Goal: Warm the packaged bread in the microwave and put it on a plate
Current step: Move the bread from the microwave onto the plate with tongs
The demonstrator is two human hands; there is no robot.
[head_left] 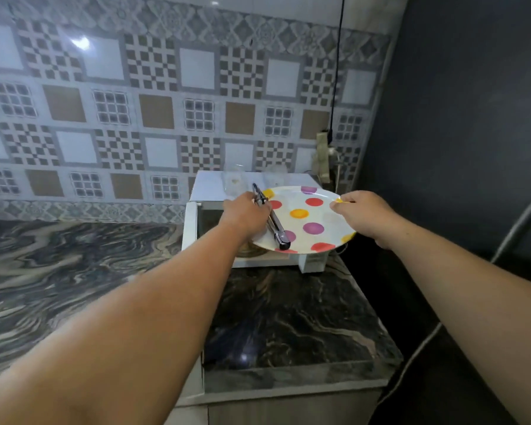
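Note:
A white plate (316, 220) with red, yellow and purple dots is held up in front of the white microwave (210, 187). My right hand (362, 214) grips its right rim. Metal tongs (273, 220) with a black end lie across the plate's left side, and my left hand (247, 213) holds them there near their upper part. The microwave door (189, 231) stands open to the left. Something brownish shows inside the cavity under the plate, but I cannot tell what it is. No bread package is clearly visible.
The microwave stands on a dark marbled counter (288, 317) against a patterned tile wall. Clear glassware (235, 179) sits on top of the microwave. A black cable (336, 72) hangs down to a socket strip (322, 157) at the right. A dark wall borders the right side.

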